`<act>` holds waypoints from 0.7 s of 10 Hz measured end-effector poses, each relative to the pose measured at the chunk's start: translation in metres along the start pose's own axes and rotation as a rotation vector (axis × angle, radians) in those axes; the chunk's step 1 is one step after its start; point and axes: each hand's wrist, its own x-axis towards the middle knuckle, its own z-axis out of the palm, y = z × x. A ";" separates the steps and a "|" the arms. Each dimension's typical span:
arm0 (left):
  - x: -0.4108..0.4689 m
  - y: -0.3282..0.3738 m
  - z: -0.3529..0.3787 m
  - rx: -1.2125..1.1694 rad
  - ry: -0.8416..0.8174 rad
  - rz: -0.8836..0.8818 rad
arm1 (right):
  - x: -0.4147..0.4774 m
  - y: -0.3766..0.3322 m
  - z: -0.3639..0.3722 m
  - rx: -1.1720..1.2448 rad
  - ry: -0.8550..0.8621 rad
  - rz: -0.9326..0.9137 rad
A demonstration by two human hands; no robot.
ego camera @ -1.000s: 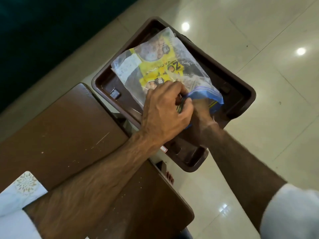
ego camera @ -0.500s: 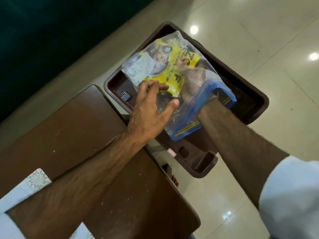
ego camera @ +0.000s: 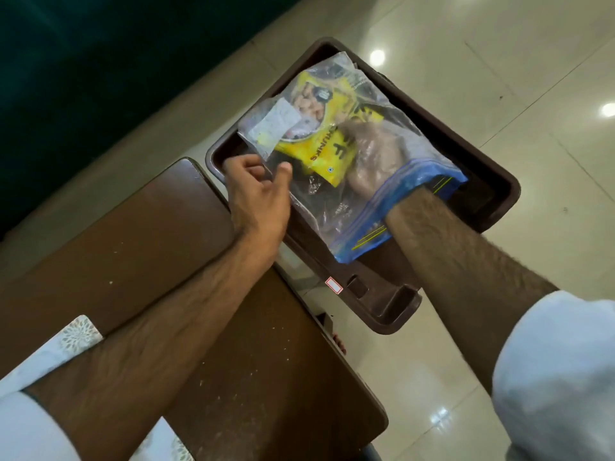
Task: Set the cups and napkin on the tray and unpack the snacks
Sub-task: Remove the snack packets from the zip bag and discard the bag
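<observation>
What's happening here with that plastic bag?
A person is unpacking snacks. Their right hand is reaching inside a clear zip bag with a blue opening, right at a yellow snack packet inside it. Their left hand steadies the bag's near edge. The bag lies on a dark brown tray beside a brown table. No cups or napkin are on the tray yet.

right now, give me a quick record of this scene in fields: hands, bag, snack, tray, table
right hand: right hand is inside the clear zip bag, reaching toward the yellow snack packet
left hand: left hand is at the bag's closed end; grip unclear
bag: lies on the brown tray, blue zip end open around the wrist
snack: not out of the bag yet
cups, napkin: none visible on the tray
table: brown table beside the tray
</observation>
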 end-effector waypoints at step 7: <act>0.085 -0.020 -0.081 -0.887 -0.079 -0.623 | -0.129 0.028 -0.111 0.072 0.291 0.061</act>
